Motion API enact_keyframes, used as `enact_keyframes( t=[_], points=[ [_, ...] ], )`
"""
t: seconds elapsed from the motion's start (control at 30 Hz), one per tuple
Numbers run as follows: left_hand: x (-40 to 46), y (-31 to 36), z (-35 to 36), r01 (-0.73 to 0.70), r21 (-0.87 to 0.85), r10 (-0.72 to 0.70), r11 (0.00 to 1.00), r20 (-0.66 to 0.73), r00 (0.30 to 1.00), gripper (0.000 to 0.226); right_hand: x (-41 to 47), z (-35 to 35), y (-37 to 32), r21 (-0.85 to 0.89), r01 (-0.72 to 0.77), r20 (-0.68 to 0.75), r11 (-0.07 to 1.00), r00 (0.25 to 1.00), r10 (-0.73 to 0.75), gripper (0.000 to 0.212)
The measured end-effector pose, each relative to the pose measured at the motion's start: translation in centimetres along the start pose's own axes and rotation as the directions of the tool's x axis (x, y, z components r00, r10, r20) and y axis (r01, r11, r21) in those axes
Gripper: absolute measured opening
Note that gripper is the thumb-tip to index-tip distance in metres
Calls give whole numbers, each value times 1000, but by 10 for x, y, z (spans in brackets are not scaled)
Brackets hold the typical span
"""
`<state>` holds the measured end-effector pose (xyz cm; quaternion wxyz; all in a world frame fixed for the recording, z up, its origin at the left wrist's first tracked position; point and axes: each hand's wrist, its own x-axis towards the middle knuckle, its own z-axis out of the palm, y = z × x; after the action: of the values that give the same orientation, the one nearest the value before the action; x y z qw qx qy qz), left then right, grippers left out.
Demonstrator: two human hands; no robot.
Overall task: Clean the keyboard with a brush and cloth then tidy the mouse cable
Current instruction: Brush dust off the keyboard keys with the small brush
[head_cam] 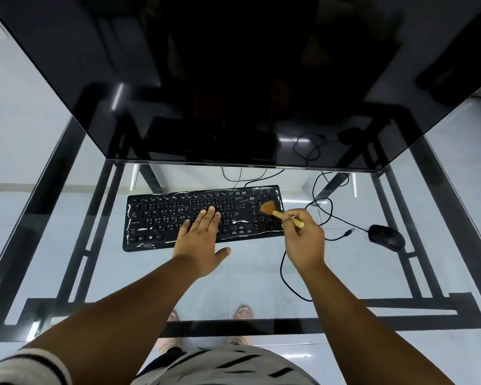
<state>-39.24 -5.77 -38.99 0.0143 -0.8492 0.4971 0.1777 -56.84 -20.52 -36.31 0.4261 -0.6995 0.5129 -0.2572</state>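
Brush the keypad end

Your right hand (303, 236) pinches the brush (275, 212); keep your left hand (199, 240) spread flat, steadying the keyboard (156, 218), and sweep bristles outward.

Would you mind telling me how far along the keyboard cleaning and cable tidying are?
Nothing looks finished yet. Brushing is in hand: the right hand holds the brush with its bristles on the keyboard at its right end, while the left hand lies flat on the keys. No cloth is in view, and the mouse cable sprawls loose beside the mouse.
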Motion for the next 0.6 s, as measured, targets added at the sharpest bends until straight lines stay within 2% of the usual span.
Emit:
enact_keyframes(
  t=[0.07, 0.13, 0.2, 0.27, 0.3, 0.43, 0.5, 0.6],
  points=[
    [0, 2, 1, 9, -11, -9, 1000, -1, 1000, 87, 1, -1, 0, 48, -11, 8, 999, 1000, 10, 9],
    [-2, 2, 1, 19, -24, -19, 1000, -10, 1000, 87, 1, 1, -1, 19, 8, 57, 1000, 998, -9, 9],
    [-4, 0, 1, 27, -34, -28, 999, -21, 999, 87, -1, 3, -3, -22, 11, -23, 1000, 1000, -12, 7],
    [-7, -7, 0, 38, -45, -40, 998, -34, 999, 88, -4, 6, -8, 31, 24, -112, 999, 993, -20, 8],
    [-10, -11, -1, 44, -47, -46, 998, -40, 998, 88, -6, 9, -11, 68, 43, -113, 997, 993, -35, 10],
    [-20, -43, -6, 75, -58, -79, 995, -75, 994, 91, -23, 36, -29, 126, 119, -8, 985, 993, -119, 19],
    [-27, -61, -8, 106, -90, -115, 990, -105, 988, 93, -32, 53, -39, 148, 154, 0, 977, 988, -156, 20],
    [-42, -92, -9, 142, -126, -161, 982, -150, 976, 98, -45, 83, -56, 220, 132, 12, 967, 990, -138, 16]
  ],
)
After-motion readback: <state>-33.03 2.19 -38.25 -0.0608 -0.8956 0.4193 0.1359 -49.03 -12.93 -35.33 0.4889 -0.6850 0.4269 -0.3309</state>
